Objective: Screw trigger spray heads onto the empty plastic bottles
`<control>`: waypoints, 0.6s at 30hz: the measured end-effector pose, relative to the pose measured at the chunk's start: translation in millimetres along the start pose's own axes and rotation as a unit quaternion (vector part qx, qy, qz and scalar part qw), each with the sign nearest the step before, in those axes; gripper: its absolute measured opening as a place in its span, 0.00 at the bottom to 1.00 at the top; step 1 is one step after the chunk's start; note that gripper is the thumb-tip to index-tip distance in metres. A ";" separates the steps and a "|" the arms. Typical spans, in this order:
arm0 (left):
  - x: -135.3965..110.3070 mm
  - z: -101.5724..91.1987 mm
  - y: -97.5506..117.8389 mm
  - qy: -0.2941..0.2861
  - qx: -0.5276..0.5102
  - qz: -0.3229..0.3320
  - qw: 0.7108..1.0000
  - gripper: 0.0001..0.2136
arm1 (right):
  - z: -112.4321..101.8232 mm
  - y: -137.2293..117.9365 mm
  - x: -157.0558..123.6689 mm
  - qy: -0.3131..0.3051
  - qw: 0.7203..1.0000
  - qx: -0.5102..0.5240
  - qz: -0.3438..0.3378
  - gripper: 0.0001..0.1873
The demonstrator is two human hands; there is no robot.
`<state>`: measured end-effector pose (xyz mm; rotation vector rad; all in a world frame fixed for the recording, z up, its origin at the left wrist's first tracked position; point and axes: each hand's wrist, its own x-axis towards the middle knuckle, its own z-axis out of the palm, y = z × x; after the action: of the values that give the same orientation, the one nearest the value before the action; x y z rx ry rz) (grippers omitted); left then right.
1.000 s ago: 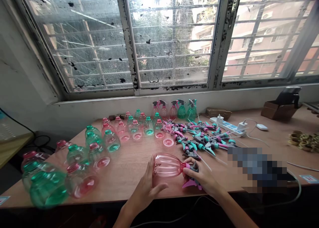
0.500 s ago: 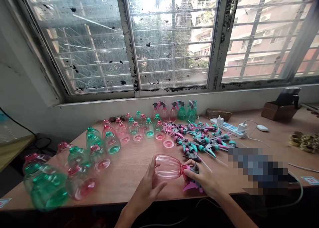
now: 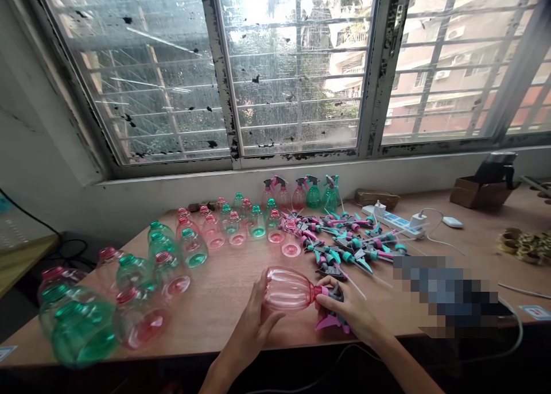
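A clear pink spray bottle (image 3: 288,289) lies sideways between my hands, just above the table's front edge. My left hand (image 3: 255,319) holds it at the base end, fingers behind the plastic and thumb held away below. At the neck, my right hand (image 3: 350,308) is closed around the pink and grey spray head (image 3: 332,323), which sits against the bottle's mouth. Its pink part points down toward the table edge. Just beyond my right hand spreads a heap of loose spray heads (image 3: 340,242) in pink, teal and grey, with thin tubes.
Open pink and green bottles (image 3: 196,246) stand in rows to the left and back. Several bottles with spray heads (image 3: 313,193) are by the wall. A power strip (image 3: 394,220), a cardboard box (image 3: 476,192), rings (image 3: 523,244) and a blurred-out item (image 3: 447,290) occupy the right.
The bottle and my left hand have shifted very slightly left. My right hand keeps its grip on the spray head, almost unmoved.
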<state>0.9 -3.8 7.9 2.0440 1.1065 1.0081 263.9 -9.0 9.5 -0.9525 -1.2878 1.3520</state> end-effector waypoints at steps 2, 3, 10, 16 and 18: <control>-0.3 0.8 -2.2 0.001 -0.002 -0.006 1.000 0.36 | 0.1 -0.8 -1.0 -0.002 1.000 -0.003 0.003 0.21; -0.3 1.0 -2.8 -0.003 -0.004 -0.008 1.000 0.37 | 0.2 -1.8 -1.9 -0.001 1.000 -0.006 0.003 0.21; -1.4 -2.3 5.1 -0.004 -0.042 -0.019 0.999 0.42 | 2.5 -11.3 -6.2 0.003 0.997 -0.083 0.002 0.22; 1.7 0.3 0.8 0.015 -0.001 0.004 1.000 0.36 | 2.1 -8.2 -3.6 -0.007 0.999 -0.039 0.002 0.21; 2.6 0.2 2.8 0.023 0.014 0.018 0.999 0.35 | 1.3 -5.9 -2.5 -0.011 0.999 -0.034 -0.001 0.21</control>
<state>3.1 -2.9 10.8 2.0789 1.1161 1.0675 264.0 -12.1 15.3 -0.9843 -1.3575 1.3271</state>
